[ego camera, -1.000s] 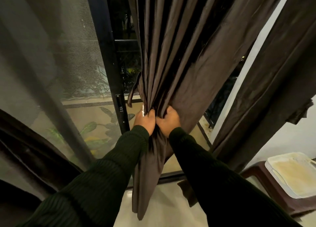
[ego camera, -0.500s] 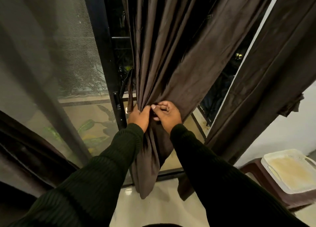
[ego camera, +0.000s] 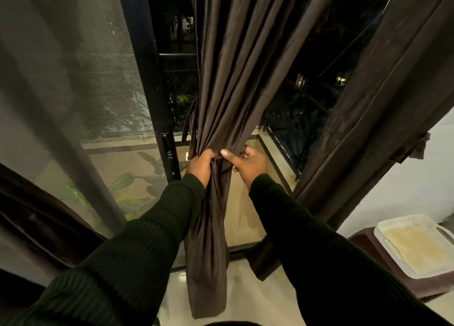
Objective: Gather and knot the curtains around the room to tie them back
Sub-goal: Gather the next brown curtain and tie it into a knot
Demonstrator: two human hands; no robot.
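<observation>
Nearest the camera, two dark ribbed sleeves reach forward to the middle curtain (ego camera: 221, 85), which hangs in front of the open part of a sliding door. The left hand (ego camera: 199, 164) grips the gathered folds from the left, fingers curled tight around the bunch. The right hand (ego camera: 248, 163) clamps the same bunch from the right, thumb laid across the front and fingers wrapped behind. Held this way, the cloth is squeezed into a narrow rope, probably so its loose tail (ego camera: 207, 264), dangling to the floor, can be looped into a knot; none is formed yet. A second curtain (ego camera: 383, 109) hangs just to the right, untied and close enough to crowd the tail's swing. Low at the right sits a pale tray (ego camera: 415, 249) on a dark stool. Beyond the hands stand the black door frame (ego camera: 147, 80), a mesh screen at left, and dark foliage outside.
</observation>
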